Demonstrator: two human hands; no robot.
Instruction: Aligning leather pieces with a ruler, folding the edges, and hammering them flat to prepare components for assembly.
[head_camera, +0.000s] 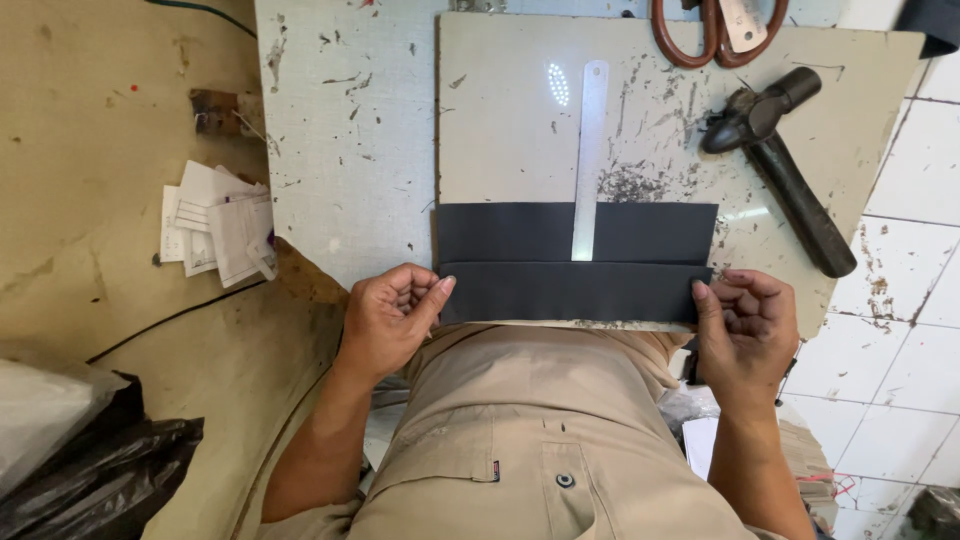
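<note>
A dark grey rectangular sheet (575, 262) lies on a scuffed pale work board (500, 120), its near edge folded up into a flap. My left hand (390, 315) pinches the flap's left end with the thumb on top. My right hand (745, 320) pinches the flap's right end the same way. A metal ruler (590, 160) lies upright across the sheet's far half, its lower end resting on the material.
A black hammer (785, 160) lies at the board's right. Brown-handled scissors (715, 30) sit at the top edge. Paper slips (215, 230) lie on the floor at left, black plastic bags (100, 470) at lower left. White tiles are at right.
</note>
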